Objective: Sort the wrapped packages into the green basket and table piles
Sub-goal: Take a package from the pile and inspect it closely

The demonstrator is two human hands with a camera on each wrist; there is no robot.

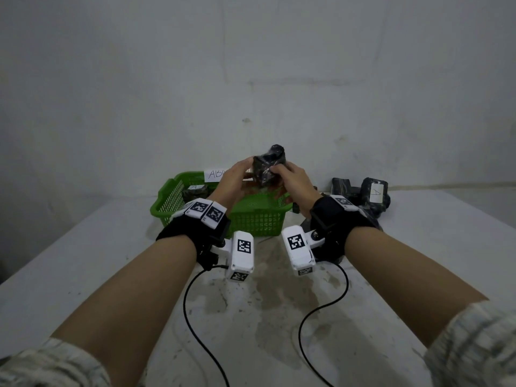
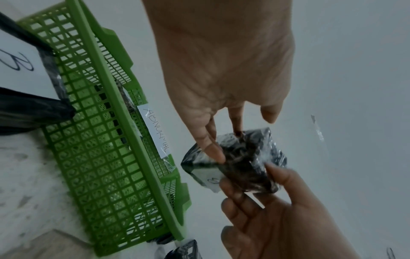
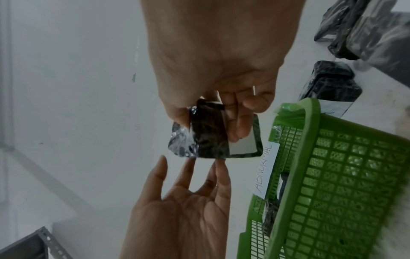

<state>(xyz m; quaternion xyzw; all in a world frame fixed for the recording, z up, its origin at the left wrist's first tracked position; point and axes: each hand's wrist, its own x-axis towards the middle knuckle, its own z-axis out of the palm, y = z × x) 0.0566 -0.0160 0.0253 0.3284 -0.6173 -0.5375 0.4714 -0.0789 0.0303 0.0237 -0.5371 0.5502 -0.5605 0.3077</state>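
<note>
The basket (image 1: 255,219) is bright green plastic with a grid of small square holes, and it carries a white paper label (image 1: 216,174) with thin dark handwriting. The held package (image 1: 269,166) is black under glossy clear film, with a white sticker on one face. The packages (image 1: 363,194) on the worktop are also black and shiny, one with a white tag. The worktop (image 1: 418,275) is pale grey-white with brownish-grey blotches. The wristbands (image 1: 195,233) are black, with white blocks bearing black-and-white square codes. The sleeves (image 1: 480,344) are pale with faint grey checks.
</note>
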